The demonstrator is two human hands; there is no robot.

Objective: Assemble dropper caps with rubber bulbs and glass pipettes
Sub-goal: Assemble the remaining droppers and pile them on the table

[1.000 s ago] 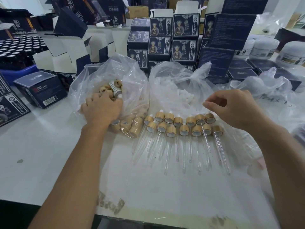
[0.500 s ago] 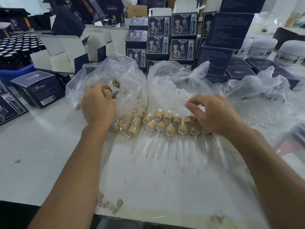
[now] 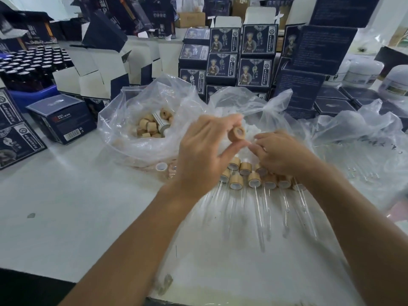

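Observation:
My left hand pinches a wooden dropper cap between thumb and fingers, its open end towards me. My right hand is just right of it, fingers curled, pinching a small white rubber bulb close to the cap. Below the hands lie two rows of assembled droppers with glass pipettes pointing at me. A clear bag of loose wooden caps sits at the left, and a bag of white bulbs lies behind my hands.
Dark printed boxes are stacked behind the bags. A blue crate of dark bottles stands at the far left, white jars at the far right. A clear bag of glass pipettes lies at the right on the white table.
My left hand came out of the cap bag holding a cap and moved right. My right hand moved left over the assembled droppers to meet it with a bulb.

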